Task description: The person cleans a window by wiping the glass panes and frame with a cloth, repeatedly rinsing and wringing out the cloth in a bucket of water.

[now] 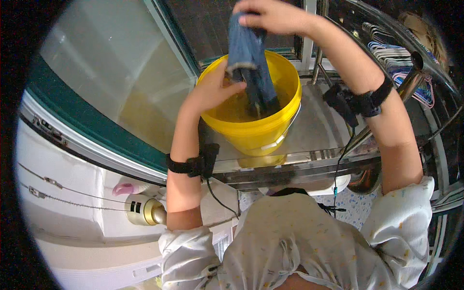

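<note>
A blue fabric garment [244, 47] with a pale edge hangs into a yellow plastic bucket [250, 130], its lower, darker folds inside. My right hand [262, 16] grips the garment's top above the far side of the bucket. Over the bucket's left rim reaches my left hand [210, 88], thumb and fingers spread beside the cloth. Whether its fingertips touch the fabric is hard to tell, since the cloth is blurred. Both forearms wear black straps with small devices and cables.
The bucket stands on a shiny metal ledge [311, 119]. On the left is a glass pane in a green frame [108, 130]. Several clothes hangers [391, 54] hang at the right beside a metal rail [409, 85]. Steel cables and a brass-coloured fitting [150, 212] lie lower left.
</note>
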`<state>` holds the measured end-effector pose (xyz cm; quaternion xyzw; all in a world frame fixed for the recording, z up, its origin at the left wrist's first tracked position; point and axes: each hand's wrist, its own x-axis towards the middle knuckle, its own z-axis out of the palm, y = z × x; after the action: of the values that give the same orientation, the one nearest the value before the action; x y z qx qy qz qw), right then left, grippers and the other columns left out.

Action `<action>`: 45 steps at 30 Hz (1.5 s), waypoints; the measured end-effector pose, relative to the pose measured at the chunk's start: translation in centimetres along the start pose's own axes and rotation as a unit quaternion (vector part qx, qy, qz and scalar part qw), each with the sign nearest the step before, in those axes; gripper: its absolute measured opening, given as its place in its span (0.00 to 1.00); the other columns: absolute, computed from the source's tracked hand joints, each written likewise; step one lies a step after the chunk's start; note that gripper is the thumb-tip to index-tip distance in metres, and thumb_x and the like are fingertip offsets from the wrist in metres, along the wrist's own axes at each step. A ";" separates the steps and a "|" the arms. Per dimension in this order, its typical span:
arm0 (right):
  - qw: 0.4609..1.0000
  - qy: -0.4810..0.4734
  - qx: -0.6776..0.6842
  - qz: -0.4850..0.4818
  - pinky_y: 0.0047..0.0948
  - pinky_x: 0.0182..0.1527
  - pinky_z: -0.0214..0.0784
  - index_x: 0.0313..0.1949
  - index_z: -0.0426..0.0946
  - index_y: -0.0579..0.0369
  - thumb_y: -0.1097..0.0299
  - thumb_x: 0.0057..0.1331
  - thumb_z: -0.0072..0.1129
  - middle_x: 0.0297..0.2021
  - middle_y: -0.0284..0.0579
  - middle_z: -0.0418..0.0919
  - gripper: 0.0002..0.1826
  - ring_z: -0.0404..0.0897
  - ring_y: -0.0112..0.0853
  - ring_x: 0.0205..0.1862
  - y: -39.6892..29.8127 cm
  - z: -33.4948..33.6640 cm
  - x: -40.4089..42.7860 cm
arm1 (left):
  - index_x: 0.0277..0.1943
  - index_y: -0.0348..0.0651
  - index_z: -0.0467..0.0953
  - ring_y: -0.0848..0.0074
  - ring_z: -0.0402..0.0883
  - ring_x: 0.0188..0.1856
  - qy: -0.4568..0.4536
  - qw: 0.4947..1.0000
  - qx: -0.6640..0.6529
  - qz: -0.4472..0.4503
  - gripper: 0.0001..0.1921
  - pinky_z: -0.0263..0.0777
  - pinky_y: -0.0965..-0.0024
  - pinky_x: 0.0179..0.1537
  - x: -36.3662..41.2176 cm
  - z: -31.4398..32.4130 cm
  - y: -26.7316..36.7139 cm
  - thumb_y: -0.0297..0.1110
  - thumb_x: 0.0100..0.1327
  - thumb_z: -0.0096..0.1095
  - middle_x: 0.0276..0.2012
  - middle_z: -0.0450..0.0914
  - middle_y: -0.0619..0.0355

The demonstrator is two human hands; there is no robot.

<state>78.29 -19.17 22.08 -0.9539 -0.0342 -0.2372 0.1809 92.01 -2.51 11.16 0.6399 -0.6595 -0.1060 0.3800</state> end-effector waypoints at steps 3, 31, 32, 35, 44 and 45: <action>0.991 0.134 0.008 0.021 0.33 0.42 0.68 0.40 0.75 0.62 0.72 0.63 0.52 0.33 0.49 0.79 0.09 0.75 0.32 0.37 -2.0 -4.5 1.2 | 0.46 0.35 0.73 0.72 0.78 0.40 0.006 0.990 0.144 -0.001 0.11 0.71 0.70 0.45 2.2 -2.4 0.3 0.33 0.66 0.54 0.36 0.80 0.54; 0.884 -0.451 -0.125 -0.005 0.40 0.52 0.65 0.52 0.74 0.48 0.59 0.60 0.56 0.49 0.47 0.77 0.20 0.75 0.44 0.50 5.9 11.0 -7.0 | 0.42 0.39 0.75 0.59 0.80 0.40 -0.037 0.989 0.130 -0.055 0.11 0.72 0.63 0.41 -1.2 2.1 -2.1 0.36 0.61 0.56 0.36 0.81 0.48; 0.822 -0.557 -0.118 0.018 0.39 0.52 0.65 0.53 0.74 0.45 0.56 0.61 0.54 0.49 0.47 0.76 0.22 0.75 0.42 0.50 6.3 11.4 -6.5 | 0.42 0.40 0.75 0.58 0.80 0.40 -0.055 0.987 0.142 -0.053 0.12 0.72 0.62 0.41 -1.2 2.4 -2.2 0.37 0.61 0.56 0.36 0.81 0.48; 0.726 -0.670 -0.144 0.064 0.39 0.53 0.64 0.54 0.73 0.45 0.55 0.61 0.54 0.48 0.46 0.77 0.23 0.74 0.42 0.51 4.6 11.1 -5.1 | 0.42 0.40 0.75 0.58 0.80 0.40 -0.065 0.986 0.130 -0.086 0.12 0.72 0.62 0.41 -1.4 2.3 -2.4 0.39 0.61 0.56 0.36 0.81 0.48; 0.887 -0.438 0.009 -0.145 0.37 0.53 0.61 0.56 0.70 0.50 0.58 0.63 0.49 0.48 0.51 0.77 0.23 0.73 0.44 0.51 4.7 13.2 -7.2 | 0.41 0.43 0.76 0.59 0.80 0.40 -0.030 0.984 0.140 -0.102 0.11 0.72 0.61 0.41 -1.7 2.8 -2.3 0.39 0.61 0.55 0.37 0.82 0.51; 0.887 -0.440 0.009 -0.139 0.37 0.53 0.61 0.56 0.70 0.50 0.58 0.63 0.49 0.48 0.51 0.77 0.23 0.73 0.44 0.51 4.1 13.0 -6.7 | 0.41 0.43 0.76 0.59 0.80 0.40 -0.032 0.985 0.135 -0.100 0.11 0.72 0.61 0.41 -1.6 2.9 -2.4 0.39 0.61 0.55 0.37 0.82 0.51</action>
<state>78.73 -18.11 6.93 -0.9440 -0.2448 0.1850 0.1214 91.79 -2.40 7.04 0.7441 -0.6124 -0.0740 0.2566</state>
